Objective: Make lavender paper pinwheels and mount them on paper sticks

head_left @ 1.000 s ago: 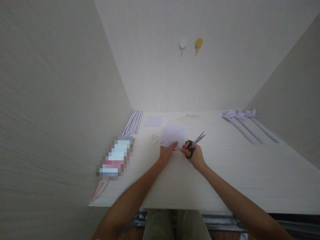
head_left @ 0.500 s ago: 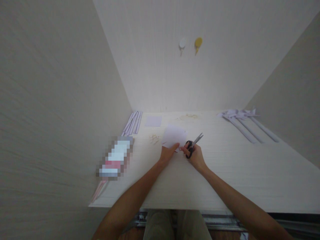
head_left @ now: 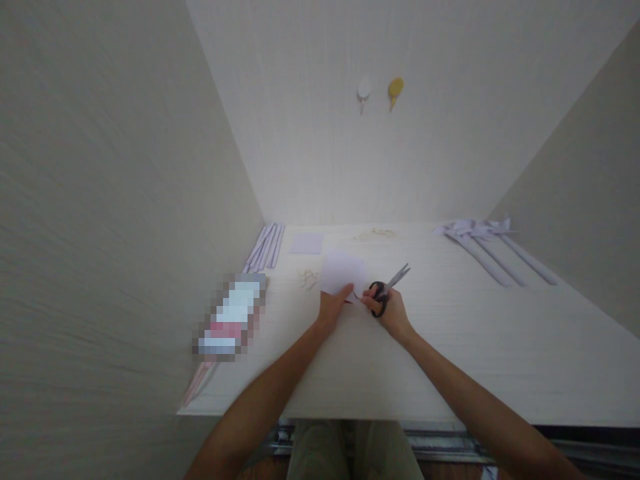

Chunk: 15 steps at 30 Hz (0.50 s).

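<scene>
My left hand (head_left: 334,308) grips a pale sheet of paper (head_left: 343,271) by its near edge, thumb on top. Curled around the black handles of a pair of scissors (head_left: 398,275) is my right hand (head_left: 393,312); the blades point away and to the right. The thumb and a finger of that hand pinch at the paper's near right corner, where a small dark curved line shows. Whether that line is a cut or a thread is too small to tell. A flat pale paper square (head_left: 307,243) lies beyond the sheet.
Small thin scraps (head_left: 308,279) lie left of the sheet, with more scraps (head_left: 383,233) by the back wall. Folded paper strips (head_left: 267,245) and a blurred-out phone-like object (head_left: 233,313) sit at left. Long paper pieces (head_left: 480,253) are at back right. Two hooks (head_left: 395,87) hang on the wall.
The paper and my left hand have shifted slightly left. My right hand stays almost in place, still with the scissors, so the gap between the hands is a little wider.
</scene>
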Each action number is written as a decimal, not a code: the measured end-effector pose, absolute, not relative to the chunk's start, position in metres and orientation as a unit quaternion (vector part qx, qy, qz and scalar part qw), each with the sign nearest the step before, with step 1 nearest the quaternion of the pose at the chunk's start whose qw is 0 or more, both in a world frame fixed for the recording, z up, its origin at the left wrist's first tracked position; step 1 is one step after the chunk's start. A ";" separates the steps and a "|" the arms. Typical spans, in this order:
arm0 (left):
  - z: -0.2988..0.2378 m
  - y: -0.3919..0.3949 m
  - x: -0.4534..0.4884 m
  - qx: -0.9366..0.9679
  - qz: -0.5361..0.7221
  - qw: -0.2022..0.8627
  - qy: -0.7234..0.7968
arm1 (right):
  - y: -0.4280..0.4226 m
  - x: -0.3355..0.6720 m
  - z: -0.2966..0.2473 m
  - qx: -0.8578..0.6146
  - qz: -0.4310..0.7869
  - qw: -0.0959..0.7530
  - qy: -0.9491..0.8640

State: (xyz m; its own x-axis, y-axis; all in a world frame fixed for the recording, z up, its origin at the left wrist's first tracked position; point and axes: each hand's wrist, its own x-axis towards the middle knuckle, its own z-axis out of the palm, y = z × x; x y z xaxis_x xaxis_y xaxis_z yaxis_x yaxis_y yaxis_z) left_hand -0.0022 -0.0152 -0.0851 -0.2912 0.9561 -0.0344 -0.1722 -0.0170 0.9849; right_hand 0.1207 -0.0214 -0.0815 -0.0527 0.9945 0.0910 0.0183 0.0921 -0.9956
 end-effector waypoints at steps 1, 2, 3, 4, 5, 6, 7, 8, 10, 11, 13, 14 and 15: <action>-0.085 -0.015 -0.002 0.361 0.612 0.464 0.529 | -0.022 0.121 -0.081 -0.468 0.487 0.497 -0.545; -0.084 -0.015 -0.002 0.354 0.614 0.465 0.531 | -0.022 0.121 -0.080 -0.470 0.486 0.491 -0.550; -0.084 -0.015 -0.002 0.352 0.615 0.465 0.531 | -0.022 0.121 -0.079 -0.474 0.482 0.485 -0.554; -0.084 -0.015 -0.002 0.352 0.616 0.464 0.530 | -0.022 0.121 -0.080 -0.479 0.476 0.482 -0.559; -0.084 -0.015 -0.002 0.356 0.616 0.463 0.529 | -0.022 0.121 -0.080 -0.480 0.470 0.482 -0.562; -0.084 -0.015 -0.001 0.362 0.616 0.462 0.526 | -0.021 0.121 -0.081 -0.480 0.466 0.485 -0.563; -0.084 -0.015 -0.001 0.368 0.615 0.462 0.523 | -0.021 0.122 -0.083 -0.477 0.464 0.489 -0.564; -0.084 -0.016 -0.001 0.372 0.614 0.462 0.521 | -0.020 0.122 -0.084 -0.472 0.465 0.494 -0.563; -0.084 -0.016 0.000 0.377 0.609 0.462 0.523 | -0.019 0.122 -0.088 -0.462 0.470 0.503 -0.558; -0.084 -0.017 0.000 0.378 0.604 0.464 0.526 | -0.019 0.122 -0.089 -0.458 0.473 0.507 -0.556; -0.084 -0.017 0.001 0.379 0.589 0.472 0.535 | -0.020 0.122 -0.090 -0.455 0.479 0.512 -0.549; -0.083 -0.017 0.001 0.380 0.582 0.476 0.538 | -0.020 0.121 -0.089 -0.457 0.481 0.513 -0.544; -0.083 -0.017 0.001 0.380 0.577 0.481 0.540 | -0.020 0.121 -0.089 -0.458 0.485 0.514 -0.539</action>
